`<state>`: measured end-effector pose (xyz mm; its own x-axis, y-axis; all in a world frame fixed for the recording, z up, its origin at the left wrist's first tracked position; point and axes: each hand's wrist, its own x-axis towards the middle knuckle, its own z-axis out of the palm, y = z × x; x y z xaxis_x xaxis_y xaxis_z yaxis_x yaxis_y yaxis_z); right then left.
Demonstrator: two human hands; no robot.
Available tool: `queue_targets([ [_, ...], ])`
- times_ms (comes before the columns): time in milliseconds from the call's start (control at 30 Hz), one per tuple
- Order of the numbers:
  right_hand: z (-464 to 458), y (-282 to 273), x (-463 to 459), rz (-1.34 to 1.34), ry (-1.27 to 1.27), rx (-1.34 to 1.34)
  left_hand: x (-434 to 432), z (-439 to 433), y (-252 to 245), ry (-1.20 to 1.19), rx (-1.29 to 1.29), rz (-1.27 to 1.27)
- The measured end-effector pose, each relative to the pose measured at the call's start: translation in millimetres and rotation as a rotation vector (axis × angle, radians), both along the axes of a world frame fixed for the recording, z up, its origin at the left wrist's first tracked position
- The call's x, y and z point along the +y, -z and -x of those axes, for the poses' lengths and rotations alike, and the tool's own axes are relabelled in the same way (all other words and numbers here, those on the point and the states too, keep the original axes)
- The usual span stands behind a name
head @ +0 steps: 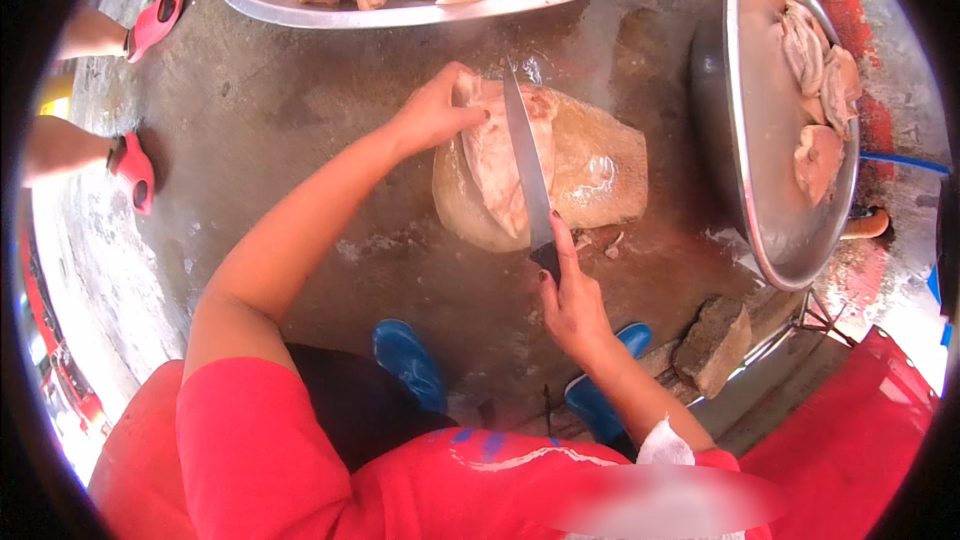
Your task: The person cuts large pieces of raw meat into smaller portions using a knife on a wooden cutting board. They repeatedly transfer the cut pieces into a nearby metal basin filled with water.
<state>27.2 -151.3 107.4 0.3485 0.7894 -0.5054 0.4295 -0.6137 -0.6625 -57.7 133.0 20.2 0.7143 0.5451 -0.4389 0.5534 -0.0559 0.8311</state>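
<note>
A pale piece of meat (491, 157) lies on a wet wooden chopping board (600, 165) in front of me, low over the floor. My left hand (442, 109) grips the far left end of the meat, thumb on top and fingers curled at its edge. The dark handle of a long knife (526, 150) is in my right hand (574, 296). Its blade points away from me and lies along the meat, passing over it. How deep the edge sits in the meat I cannot tell. Small scraps (615, 246) rest beside the board's near edge.
A metal tray (420, 15) of meat pieces stands beyond the board. To the right is a large metal basin (772, 195) with several meat pieces. A rough stone block (712, 345) sits at lower right. Another person's feet in pink sandals (142, 172) are at left.
</note>
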Motion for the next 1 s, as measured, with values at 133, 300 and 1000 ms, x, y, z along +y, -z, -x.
queue_targets([
  [133, 7, -3, 1, 0.057, -0.041, -0.117, 3, 2, 4, -0.04, 0.07, -0.04],
  [300, 10, -11, 1, 0.159, -0.103, -0.198, 1, 2, 9, -0.022, 0.119, -0.054],
  [1000, 2, 10, 74, 0.076, -0.136, -0.239, -2, -4, 7, -0.042, 0.042, -0.186],
])
